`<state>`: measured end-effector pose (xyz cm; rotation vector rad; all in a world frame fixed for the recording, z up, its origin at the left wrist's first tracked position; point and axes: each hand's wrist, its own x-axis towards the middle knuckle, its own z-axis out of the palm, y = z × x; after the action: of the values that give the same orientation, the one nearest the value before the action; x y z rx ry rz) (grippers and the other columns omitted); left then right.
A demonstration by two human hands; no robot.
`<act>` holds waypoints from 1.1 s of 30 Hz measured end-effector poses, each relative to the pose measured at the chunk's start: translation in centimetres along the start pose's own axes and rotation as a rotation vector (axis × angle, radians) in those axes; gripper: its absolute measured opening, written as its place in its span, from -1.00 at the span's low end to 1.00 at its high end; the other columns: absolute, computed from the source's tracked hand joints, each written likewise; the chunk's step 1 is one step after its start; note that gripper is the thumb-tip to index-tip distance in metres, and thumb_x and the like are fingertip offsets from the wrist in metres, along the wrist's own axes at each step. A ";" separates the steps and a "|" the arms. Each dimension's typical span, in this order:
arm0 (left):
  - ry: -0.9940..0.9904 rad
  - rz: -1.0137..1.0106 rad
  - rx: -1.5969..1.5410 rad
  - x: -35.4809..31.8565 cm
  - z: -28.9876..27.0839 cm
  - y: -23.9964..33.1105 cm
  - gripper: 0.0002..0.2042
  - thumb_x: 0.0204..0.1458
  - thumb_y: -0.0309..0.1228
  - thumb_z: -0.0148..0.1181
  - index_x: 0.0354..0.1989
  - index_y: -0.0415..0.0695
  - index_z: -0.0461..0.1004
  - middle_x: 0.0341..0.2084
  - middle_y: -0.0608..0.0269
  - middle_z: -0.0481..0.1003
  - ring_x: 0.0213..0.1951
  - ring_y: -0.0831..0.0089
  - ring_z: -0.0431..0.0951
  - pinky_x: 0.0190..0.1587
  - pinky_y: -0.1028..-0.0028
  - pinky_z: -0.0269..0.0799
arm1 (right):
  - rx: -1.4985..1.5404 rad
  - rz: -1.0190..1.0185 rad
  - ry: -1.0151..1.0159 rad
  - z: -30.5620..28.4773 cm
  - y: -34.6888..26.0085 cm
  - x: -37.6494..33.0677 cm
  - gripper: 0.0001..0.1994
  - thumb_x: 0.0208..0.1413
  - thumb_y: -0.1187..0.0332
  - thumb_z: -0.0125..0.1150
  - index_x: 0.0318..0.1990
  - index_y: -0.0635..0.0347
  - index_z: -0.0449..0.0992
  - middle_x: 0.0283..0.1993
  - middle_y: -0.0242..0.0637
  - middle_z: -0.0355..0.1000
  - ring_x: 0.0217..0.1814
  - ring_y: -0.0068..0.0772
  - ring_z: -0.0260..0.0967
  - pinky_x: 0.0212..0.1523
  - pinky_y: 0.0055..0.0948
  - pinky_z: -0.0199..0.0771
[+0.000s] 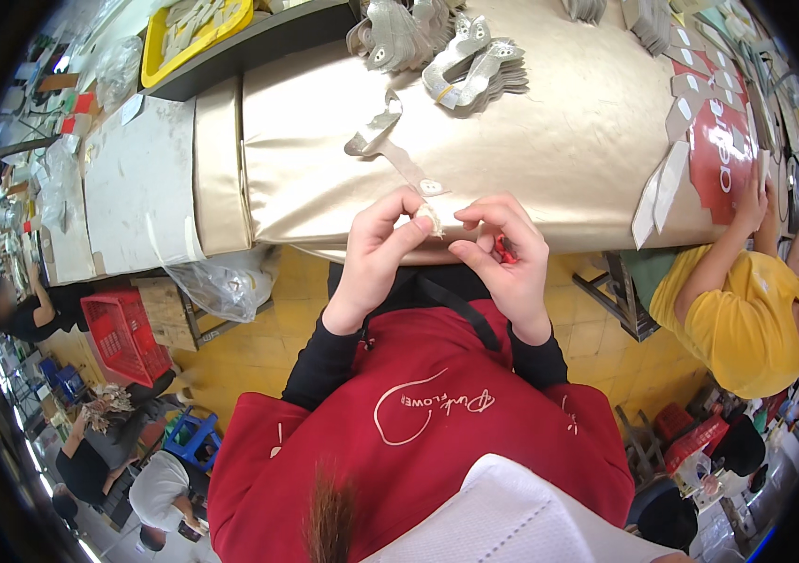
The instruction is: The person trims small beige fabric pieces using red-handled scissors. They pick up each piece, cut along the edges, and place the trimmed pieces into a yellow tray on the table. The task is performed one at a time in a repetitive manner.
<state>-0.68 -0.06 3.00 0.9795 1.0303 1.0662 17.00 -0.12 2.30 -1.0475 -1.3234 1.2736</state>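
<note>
My left hand (371, 253) pinches a small cream-coloured scrap (432, 220) between thumb and fingertips, just off the table's near edge. Facing it, my right hand (517, 267) has its curled fingers closed around a small red object (505, 250); most of it is hidden in the palm. The right thumb and forefinger stay a little apart, close to the scrap but not touching it. Beyond my hands, a curved silver-grey cut piece (382, 136) lies twisted on the gold-covered table (559, 159), its pale tip with small holes pointing toward me.
Bundles of silver-grey cut pieces (479, 70) are stacked at the table's far side. A yellow tray (153, 52) sits far left. White cut pieces (660, 192) lie near a red sheet (714, 155) on the right. A co-worker in yellow (742, 319) sits at the right.
</note>
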 end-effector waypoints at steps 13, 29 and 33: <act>0.037 0.072 0.259 0.0 0.1 -0.7 -0.85 0.21 -0.41 0.07 -0.35 -0.23 0.38 -0.50 0.34 0.28 -0.39 0.58 0.25 -0.30 0.54 0.22 | -0.248 -0.133 -0.064 1.1 -0.3 0.5 -0.81 -0.10 0.75 0.22 -0.35 0.29 0.45 -0.38 -0.27 0.39 -0.49 -0.43 0.39 -0.49 -0.50 0.37; -0.038 0.006 -0.074 -0.3 0.5 -0.5 -0.88 0.24 -0.44 0.08 -0.27 -0.26 0.43 -0.40 0.37 0.41 -0.30 0.66 0.37 -0.19 0.59 0.34 | -0.224 -0.079 0.106 1.0 -1.6 0.0 -0.81 -0.04 0.58 0.44 -0.24 0.27 0.59 -0.35 -0.35 0.44 -0.45 -0.61 0.35 -0.51 -0.57 0.34; -0.028 0.041 0.052 -0.5 0.5 -0.1 -0.86 0.22 -0.44 0.11 -0.30 -0.28 0.44 -0.45 0.33 0.42 -0.34 0.63 0.39 -0.25 0.57 0.36 | -0.271 -0.144 0.096 1.1 -1.2 0.3 -0.82 -0.06 0.58 0.45 -0.27 0.26 0.61 -0.34 -0.33 0.44 -0.46 -0.59 0.36 -0.52 -0.57 0.34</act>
<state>-0.25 -0.59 3.06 1.0587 1.0233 1.0612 15.88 -0.07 3.56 -1.1612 -1.4969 0.9440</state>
